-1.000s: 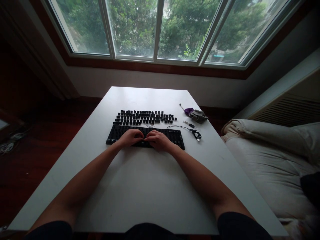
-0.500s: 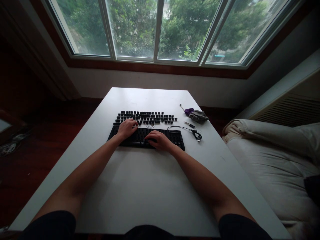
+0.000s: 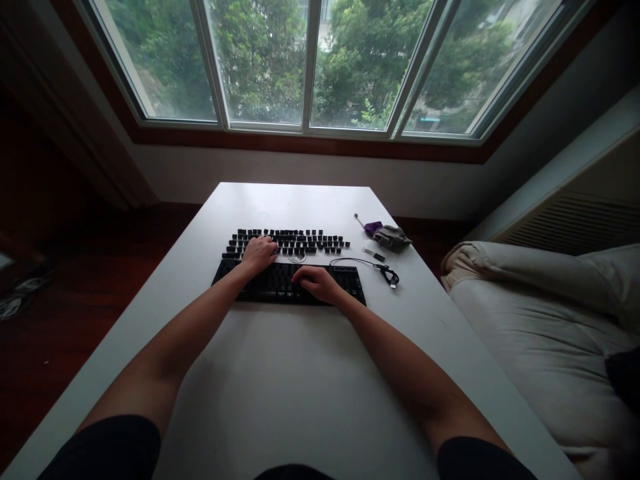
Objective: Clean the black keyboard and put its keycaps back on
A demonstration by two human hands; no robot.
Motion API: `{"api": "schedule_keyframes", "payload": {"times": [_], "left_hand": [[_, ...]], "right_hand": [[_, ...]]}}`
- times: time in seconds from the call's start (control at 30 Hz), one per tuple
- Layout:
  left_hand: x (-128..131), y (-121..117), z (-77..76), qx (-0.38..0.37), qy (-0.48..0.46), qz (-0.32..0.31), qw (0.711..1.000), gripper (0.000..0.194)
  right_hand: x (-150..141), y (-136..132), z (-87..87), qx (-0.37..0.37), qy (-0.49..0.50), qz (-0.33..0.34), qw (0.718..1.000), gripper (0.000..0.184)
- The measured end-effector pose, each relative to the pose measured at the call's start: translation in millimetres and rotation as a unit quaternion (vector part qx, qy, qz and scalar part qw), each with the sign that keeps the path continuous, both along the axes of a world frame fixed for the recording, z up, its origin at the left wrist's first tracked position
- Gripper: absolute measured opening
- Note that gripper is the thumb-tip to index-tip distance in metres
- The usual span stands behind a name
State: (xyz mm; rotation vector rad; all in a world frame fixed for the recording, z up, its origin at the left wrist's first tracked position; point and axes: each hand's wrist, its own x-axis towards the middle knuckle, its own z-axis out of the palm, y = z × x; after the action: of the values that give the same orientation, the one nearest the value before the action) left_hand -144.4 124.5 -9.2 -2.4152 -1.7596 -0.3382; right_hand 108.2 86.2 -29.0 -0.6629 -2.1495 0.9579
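Note:
A black keyboard (image 3: 265,287) lies across the white table, its cable leading off to the right. Behind it stand rows of loose black keycaps (image 3: 327,241). My left hand (image 3: 259,255) reaches over the keyboard's far edge, with bent fingers closed among the nearest keycaps; anything pinched there is too small to make out. My right hand (image 3: 319,283) rests low over the middle of the keyboard. Its fingers curl down together toward the keys, and their tips are partly hidden. Between the keyboard and the keycaps lies a thin ring-shaped wire (image 3: 297,258).
Right of the keyboard are a coiled USB cable (image 3: 388,274) and a small black-handled tool (image 3: 374,255). Farther back lie a grey cloth (image 3: 393,238) and a purple item (image 3: 373,228). A pale sofa (image 3: 510,320) borders the table's right side.
The view has tilted up slightly, so the table sits lower. My left hand has shifted a little right along the keycaps. The right hand's fingers have drawn together over the keyboard.

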Motion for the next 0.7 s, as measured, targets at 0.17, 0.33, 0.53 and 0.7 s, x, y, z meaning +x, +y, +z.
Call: {"api": "schedule_keyframes", "payload": {"times": [0.17,0.33,0.53,0.7], "left_hand": [[-3.5,3.3,-3.2,-0.009,-0.013,0.006,1.0,0.016],[-11.6,6.0,-2.4,-0.025,-0.034,0.016,0.999,0.022],[-15.6,4.6,0.3,-0.042,-0.026,0.019,0.999,0.021],[-13.9,3.3,1.4,-0.047,-0.029,0.003,0.998,0.017]], "right_hand": [[-0.5,-1.2,1.4,-0.012,0.007,0.004,1.0,0.026],[-0.4,-0.4,0.1,-0.016,0.008,0.007,1.0,0.028],[0.3,0.9,-2.2,-0.016,0.008,0.009,1.0,0.027],[0.3,0.9,-2.3,-0.01,0.008,0.01,1.0,0.028]]}}
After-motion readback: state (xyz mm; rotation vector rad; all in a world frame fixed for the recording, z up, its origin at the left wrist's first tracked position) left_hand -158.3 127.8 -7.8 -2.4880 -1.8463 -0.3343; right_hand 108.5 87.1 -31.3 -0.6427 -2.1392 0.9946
